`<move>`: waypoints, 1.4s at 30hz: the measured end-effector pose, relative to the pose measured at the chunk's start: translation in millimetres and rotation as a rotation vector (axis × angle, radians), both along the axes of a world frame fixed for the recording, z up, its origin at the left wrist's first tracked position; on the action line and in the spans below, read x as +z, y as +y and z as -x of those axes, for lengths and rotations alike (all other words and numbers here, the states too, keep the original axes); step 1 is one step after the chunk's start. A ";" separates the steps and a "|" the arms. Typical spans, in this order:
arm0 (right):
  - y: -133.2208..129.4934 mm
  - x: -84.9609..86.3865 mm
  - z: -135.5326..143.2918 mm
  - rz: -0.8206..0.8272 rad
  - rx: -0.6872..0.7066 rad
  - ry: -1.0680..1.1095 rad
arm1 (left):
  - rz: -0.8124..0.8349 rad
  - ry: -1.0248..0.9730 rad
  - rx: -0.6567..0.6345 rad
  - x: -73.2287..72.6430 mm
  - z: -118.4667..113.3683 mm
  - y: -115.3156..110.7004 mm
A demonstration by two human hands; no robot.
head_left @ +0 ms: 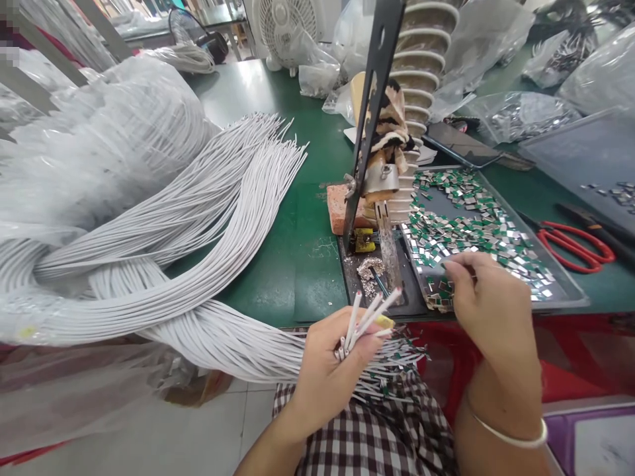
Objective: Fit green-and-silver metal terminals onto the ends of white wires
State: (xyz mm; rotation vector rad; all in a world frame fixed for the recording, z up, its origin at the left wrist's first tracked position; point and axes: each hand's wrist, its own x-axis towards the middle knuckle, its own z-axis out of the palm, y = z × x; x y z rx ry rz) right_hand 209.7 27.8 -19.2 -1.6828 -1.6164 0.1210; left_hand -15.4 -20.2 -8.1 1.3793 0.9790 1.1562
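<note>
My left hand (pixel 325 363) is closed around several white cables (pixel 366 320), whose cut ends with reddish tips stick up past my thumb. A yellow bit shows beside them. Below that hand, a bundle of cables with small green boards on their ends (pixel 397 363) lies over my lap. My right hand (pixel 491 307) pinches thumb and forefinger together over the near side of a clear plastic tray (pixel 570 301). Whatever is between those fingertips is too small to make out. Small metal connectors with green boards (pixel 456 228) lie scattered in the tray.
A soldering iron (pixel 387 248) points downward on a black stand (pixel 372 59), beside a ribbed hose (pixel 421 59) and a brick (pixel 337 208). Red-handled scissors (pixel 575 248) lie right of the tray. Thick white cable bundles (pixel 238 225) cover the left side; a fan (pixel 288 26) stands behind.
</note>
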 end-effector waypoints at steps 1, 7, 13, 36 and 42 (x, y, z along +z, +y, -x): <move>-8.7 4.7 8.9 -0.003 0.026 0.033 | 0.031 0.005 0.016 2.0 -1.5 1.3; -51.5 17.5 55.7 -0.062 0.191 0.236 | 0.096 0.091 0.075 9.1 -13.7 9.7; -56.0 11.9 61.1 -0.063 0.154 0.309 | 0.123 0.133 0.133 9.3 -18.4 11.3; -56.9 17.9 61.8 -0.326 0.211 0.110 | 0.154 0.063 0.147 22.2 -14.3 14.9; -51.6 24.0 66.7 -0.392 0.177 0.021 | 0.152 0.026 0.146 25.8 -14.9 21.1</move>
